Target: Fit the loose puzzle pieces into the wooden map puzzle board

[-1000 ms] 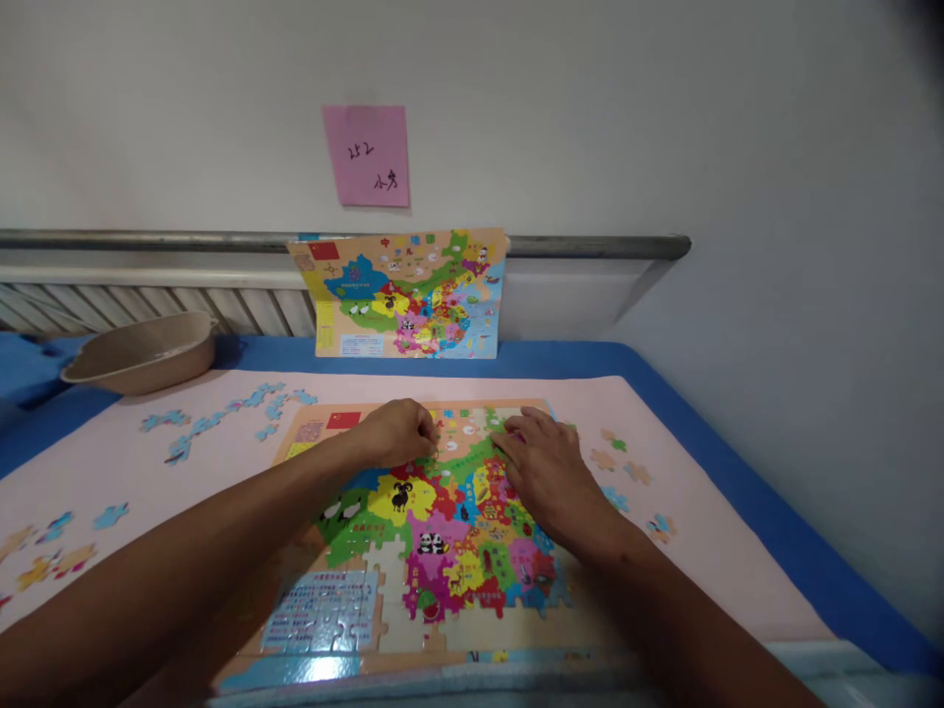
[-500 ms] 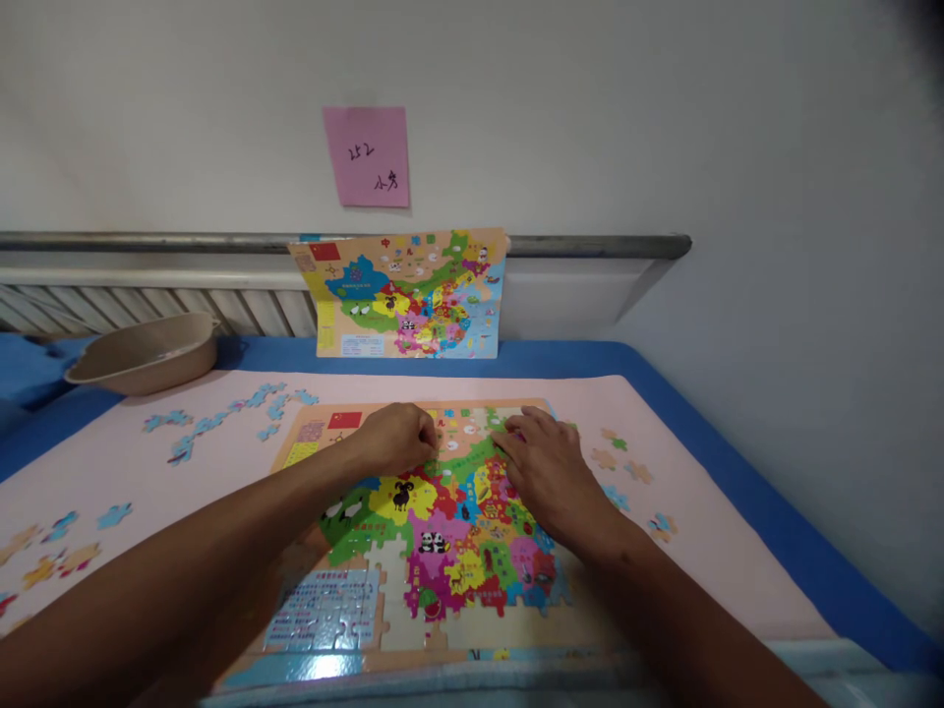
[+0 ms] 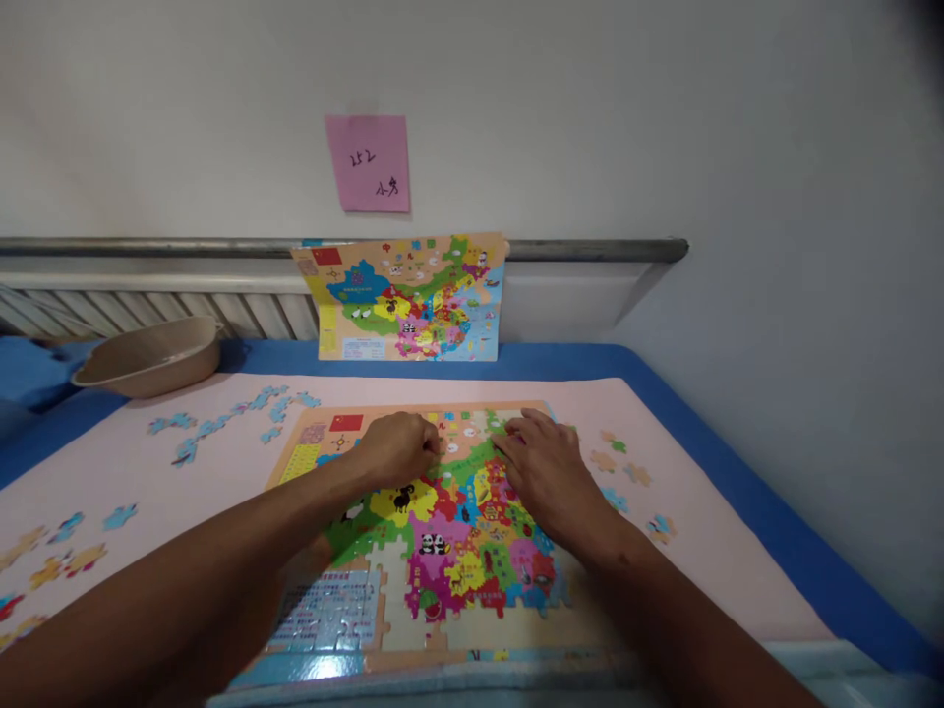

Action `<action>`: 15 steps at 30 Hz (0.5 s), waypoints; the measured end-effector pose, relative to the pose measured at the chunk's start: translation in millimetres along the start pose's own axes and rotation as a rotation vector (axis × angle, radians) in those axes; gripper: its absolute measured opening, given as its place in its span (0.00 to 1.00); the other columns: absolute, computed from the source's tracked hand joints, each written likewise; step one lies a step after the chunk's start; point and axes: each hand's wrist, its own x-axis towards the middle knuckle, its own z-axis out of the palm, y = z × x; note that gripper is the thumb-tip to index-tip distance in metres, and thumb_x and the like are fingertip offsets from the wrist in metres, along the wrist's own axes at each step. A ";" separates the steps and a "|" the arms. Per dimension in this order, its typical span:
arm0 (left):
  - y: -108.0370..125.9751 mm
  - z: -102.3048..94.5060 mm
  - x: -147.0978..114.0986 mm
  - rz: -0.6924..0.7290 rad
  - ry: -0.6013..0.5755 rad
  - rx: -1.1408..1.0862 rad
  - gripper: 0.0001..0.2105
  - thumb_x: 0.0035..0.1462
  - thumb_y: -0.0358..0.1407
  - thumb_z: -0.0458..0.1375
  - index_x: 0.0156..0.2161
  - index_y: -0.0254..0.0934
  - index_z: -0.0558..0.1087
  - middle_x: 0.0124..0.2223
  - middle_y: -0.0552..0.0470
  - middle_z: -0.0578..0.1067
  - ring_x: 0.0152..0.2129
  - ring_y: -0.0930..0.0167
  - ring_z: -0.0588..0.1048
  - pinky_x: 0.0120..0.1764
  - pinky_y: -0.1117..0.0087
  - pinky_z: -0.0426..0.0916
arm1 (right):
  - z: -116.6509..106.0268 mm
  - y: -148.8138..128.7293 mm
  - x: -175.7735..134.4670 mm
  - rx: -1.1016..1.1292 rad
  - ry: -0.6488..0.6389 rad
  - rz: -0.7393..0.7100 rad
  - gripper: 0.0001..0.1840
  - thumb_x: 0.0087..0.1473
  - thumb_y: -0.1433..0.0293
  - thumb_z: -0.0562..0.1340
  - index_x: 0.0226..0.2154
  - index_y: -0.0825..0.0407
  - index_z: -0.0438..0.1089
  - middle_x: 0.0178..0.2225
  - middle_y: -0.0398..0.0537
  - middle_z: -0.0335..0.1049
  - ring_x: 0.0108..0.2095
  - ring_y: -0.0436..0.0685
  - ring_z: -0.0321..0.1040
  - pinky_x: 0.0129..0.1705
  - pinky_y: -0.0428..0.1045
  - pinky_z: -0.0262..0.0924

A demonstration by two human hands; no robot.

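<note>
I judge the map puzzle (image 3: 435, 531) mostly filled: left hand (image 3: 398, 447) pinches shut on something hidden, right hand (image 3: 550, 477) lies flat and open, loose pieces (image 3: 221, 425) well left of both.

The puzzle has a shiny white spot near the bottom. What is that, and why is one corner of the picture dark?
In the head view, the white spot on the puzzle is glare from a light on its glossy front edge; the dark patch at the top right corner is shading at the lens edge; the wall rail looks slightly bent from wide-lens distortion.
</note>
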 end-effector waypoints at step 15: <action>-2.9 -31.7 -29.6 0.002 -0.038 -0.270 0.09 0.54 0.34 0.55 0.31 0.36 0.78 0.31 0.53 0.79 0.30 0.69 0.75 0.31 0.73 0.63 | -0.6 -1.2 -1.7 0.050 0.082 -0.010 0.11 0.63 0.74 0.58 0.45 0.47 0.72 0.50 0.50 0.69 0.59 0.64 0.50 0.51 0.57 0.44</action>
